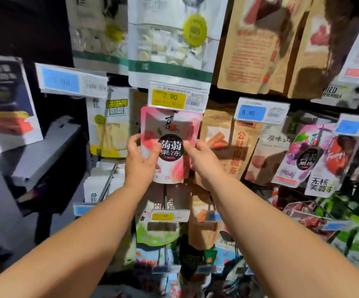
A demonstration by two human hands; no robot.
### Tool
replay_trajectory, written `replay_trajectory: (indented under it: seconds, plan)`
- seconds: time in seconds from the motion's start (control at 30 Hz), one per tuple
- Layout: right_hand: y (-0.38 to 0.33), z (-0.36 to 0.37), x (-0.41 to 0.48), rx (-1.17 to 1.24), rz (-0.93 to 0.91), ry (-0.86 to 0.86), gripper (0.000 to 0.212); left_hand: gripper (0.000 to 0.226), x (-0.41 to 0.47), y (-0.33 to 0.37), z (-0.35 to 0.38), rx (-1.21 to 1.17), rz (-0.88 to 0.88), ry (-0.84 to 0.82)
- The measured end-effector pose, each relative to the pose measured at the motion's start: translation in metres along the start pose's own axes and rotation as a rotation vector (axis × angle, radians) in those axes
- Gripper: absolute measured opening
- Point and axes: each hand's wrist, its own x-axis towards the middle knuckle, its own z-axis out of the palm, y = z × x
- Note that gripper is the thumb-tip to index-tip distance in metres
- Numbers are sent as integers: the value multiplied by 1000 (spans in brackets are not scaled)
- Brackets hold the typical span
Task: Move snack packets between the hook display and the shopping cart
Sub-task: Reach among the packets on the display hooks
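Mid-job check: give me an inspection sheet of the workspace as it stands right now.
Surface: no table; hook display hung with packets.
Job's things: pink packet held up at the display, under the yellow price tag; whether it is hooked, cannot tell; cart not in view.
Clutter: neighbouring packets crowd both sides.
Grippers: left hand grips the packet's left edge; right hand grips its right edge.
Cables: nothing seen.
Surroundings: blue price tag; grey shelf at left.
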Motion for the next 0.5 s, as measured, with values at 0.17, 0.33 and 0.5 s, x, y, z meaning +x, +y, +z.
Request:
replay_trajectory:
  seconds: [0.17,0.33,0.5]
  plan:
    - [10,0,-1,171,-70,62,61,17,-13,10,1,58,30,-20]
    - [1,-15,-25,272,-131,97,36,14,-30,19,11,-116,5,-21]
    - [-7,-27,-41,240,-205,96,11,10,-41,23,16,-209,-15,9]
